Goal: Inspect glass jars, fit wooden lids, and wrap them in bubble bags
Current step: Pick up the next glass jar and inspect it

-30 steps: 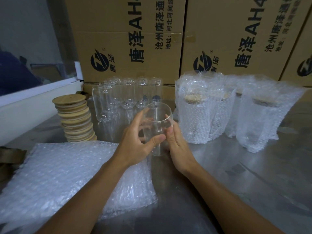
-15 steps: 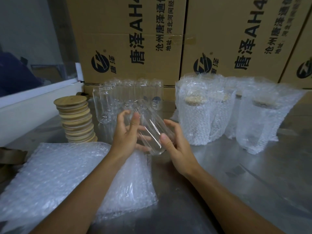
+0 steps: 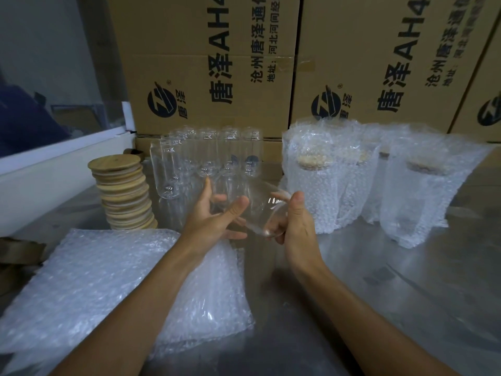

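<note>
Fingers of the left hand (image 3: 214, 223) spread and cup the far end of a bare glass jar (image 3: 256, 210), thumb lying along its side; the right hand (image 3: 295, 226) curls round the near end, thumb on top, fingertips beneath; the jar is thus held between both hands, lifted off the desk (image 3: 379, 294) and tipped well over from upright, near end lower, a pose that probably lets light pass through the wall so flaws show, which suggests the inspection step is in hand; no lid is on it. Toward the desk's back edge stands a cluster of unwrapped jars (image 3: 206, 156), upright, within easy reach as the supply; at the back left, just beside them, rises a stack of wooden lids (image 3: 123, 191), placed for the left hand to take the next lid; along the front left edge lies a flat pile of bubble bags (image 3: 113, 289), directly under the left forearm, ready for wrapping; toward the back right stand the finished wrapped jars (image 3: 352, 180), lidded inside their bags, grouped apart from the bare stock; cardboard cartons (image 3: 379, 63) wall the rear.
</note>
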Demonstrator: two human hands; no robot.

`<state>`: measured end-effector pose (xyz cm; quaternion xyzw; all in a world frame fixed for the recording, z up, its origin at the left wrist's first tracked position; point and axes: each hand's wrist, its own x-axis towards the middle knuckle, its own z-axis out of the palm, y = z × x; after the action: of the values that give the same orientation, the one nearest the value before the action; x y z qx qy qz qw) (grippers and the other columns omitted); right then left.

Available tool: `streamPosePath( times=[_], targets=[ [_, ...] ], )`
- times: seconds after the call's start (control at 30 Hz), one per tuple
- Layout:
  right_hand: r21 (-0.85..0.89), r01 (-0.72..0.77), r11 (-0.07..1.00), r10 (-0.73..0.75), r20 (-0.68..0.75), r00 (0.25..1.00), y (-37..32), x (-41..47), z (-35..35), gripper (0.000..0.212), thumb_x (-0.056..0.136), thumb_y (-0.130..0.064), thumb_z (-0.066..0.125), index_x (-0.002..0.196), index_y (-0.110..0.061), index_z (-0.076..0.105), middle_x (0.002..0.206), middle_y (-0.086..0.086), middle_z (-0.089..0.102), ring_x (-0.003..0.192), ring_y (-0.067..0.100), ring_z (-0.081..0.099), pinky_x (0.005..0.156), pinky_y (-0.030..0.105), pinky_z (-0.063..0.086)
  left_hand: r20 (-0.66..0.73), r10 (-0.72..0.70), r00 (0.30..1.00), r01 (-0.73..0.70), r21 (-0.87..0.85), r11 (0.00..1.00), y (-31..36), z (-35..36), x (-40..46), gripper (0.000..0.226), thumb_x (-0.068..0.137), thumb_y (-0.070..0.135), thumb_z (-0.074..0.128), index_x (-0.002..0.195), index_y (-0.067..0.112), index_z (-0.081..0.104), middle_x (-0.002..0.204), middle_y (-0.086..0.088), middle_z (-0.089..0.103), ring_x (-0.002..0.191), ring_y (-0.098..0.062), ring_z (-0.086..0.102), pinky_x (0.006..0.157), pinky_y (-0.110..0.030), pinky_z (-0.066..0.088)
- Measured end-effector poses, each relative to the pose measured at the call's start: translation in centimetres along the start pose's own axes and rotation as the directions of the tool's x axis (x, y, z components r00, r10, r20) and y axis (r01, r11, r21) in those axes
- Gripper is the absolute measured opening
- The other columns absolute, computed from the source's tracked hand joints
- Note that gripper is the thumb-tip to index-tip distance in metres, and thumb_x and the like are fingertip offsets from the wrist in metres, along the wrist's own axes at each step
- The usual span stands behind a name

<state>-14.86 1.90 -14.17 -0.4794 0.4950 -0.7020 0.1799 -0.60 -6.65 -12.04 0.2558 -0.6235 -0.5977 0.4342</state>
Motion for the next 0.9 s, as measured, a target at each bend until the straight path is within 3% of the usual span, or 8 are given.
streamPosePath(
  times=[0.1,0.23,0.37,0.47,0.57,0.73,0.8,0.9],
  targets=[
    [-0.042,0.056,0.998,-0.056,-0.021,0.998,0.1,0.1,0.0,0.072,0.090,-0.073,0.023,0.126,-0.025,0.064,0.059,0.004,0.063,0.054,0.010,0.060,0.057,0.015,0.041,-0.039,-0.011,0.999,0.011,-0.009,1.000,-0.1,-0.1,0.1,0.154,0.035,0.074,0.086,0.159,0.034,0.004,0.118,-0.011,0.059,0.069,-0.022,0.069,0.059,-0.038,0.060],
    [-0.151,0.219,0.964,-0.220,0.013,0.975,-0.4,-0.4,0.1,0.053,0.097,-0.071,0.035,0.131,-0.036,0.056,0.085,-0.011,0.070,0.064,0.009,0.066,0.060,0.026,0.052,-0.086,-0.010,0.996,0.009,-0.020,1.000,-0.5,-0.3,0.5,0.142,0.037,0.081,0.081,0.157,0.036,0.019,0.095,0.011,0.060,0.058,-0.014,0.061,0.055,-0.038,0.059],
    [-0.263,0.199,0.944,-0.198,0.031,0.980,-0.6,-0.8,0.0,0.048,0.082,-0.087,0.046,0.119,-0.057,0.048,0.095,-0.017,0.070,0.072,0.014,0.070,0.064,0.048,0.060,-0.129,-0.001,0.992,0.003,0.017,1.000,-0.6,-0.3,0.5,0.142,0.031,0.086,0.079,0.153,0.034,0.029,0.094,-0.008,0.060,0.055,-0.012,0.060,0.052,-0.035,0.058],
    [-0.281,0.118,0.952,-0.134,-0.039,0.990,-0.5,-0.9,0.0,0.057,0.074,-0.095,0.043,0.103,-0.048,0.053,0.077,0.000,0.068,0.062,0.022,0.065,0.062,0.055,0.055,-0.123,0.023,0.992,-0.014,0.077,0.997,-0.5,-0.1,0.3,0.132,0.035,0.085,0.078,0.150,0.036,0.035,0.090,-0.009,0.053,0.055,-0.010,0.059,0.051,-0.036,0.057],
    [-0.252,0.053,0.966,-0.086,-0.124,0.989,-0.6,-0.7,0.2,0.054,0.081,-0.092,0.033,0.087,-0.041,0.052,0.067,-0.010,0.059,0.063,0.019,0.058,0.066,0.056,0.054,-0.106,0.083,0.991,-0.065,0.167,0.984,-0.3,-0.3,-0.1,0.119,0.042,0.079,0.078,0.148,0.041,0.037,0.100,-0.005,0.044,0.059,-0.011,0.057,0.050,-0.035,0.057],
    [-0.126,-0.026,0.992,-0.005,-0.237,0.972,-1.0,0.1,-0.5,0.055,0.091,-0.072,0.028,0.093,-0.033,0.067,0.062,-0.005,0.058,0.062,0.015,0.057,0.063,0.036,0.047,-0.035,0.142,0.989,-0.121,0.353,0.928,-0.2,0.1,-0.9,0.135,0.033,0.085,0.079,0.152,0.047,0.028,0.110,-0.009,0.049,0.077,-0.026,0.056,0.073,-0.047,0.058],
    [-0.131,0.016,0.991,-0.044,-0.208,0.977,-1.2,0.0,-0.5,0.048,0.091,-0.071,0.036,0.092,-0.034,0.066,0.058,-0.005,0.060,0.051,0.009,0.055,0.053,0.028,0.045,-0.075,0.135,0.988,-0.097,0.376,0.922,-0.2,0.2,-0.7,0.133,0.032,0.089,0.075,0.150,0.045,0.032,0.092,-0.007,0.047,0.076,-0.026,0.053,0.075,-0.058,0.055],
    [-0.142,0.054,0.988,-0.076,-0.150,0.986,-1.2,-0.4,-0.3,0.054,0.086,-0.073,0.046,0.103,-0.027,0.065,0.061,-0.011,0.059,0.055,0.010,0.056,0.057,0.041,0.051,-0.121,0.125,0.985,-0.065,0.404,0.912,-0.1,-0.1,-0.5,0.132,0.030,0.094,0.070,0.148,0.045,0.038,0.080,0.003,0.034,0.070,-0.019,0.043,0.068,-0.061,0.053]
  ],
)
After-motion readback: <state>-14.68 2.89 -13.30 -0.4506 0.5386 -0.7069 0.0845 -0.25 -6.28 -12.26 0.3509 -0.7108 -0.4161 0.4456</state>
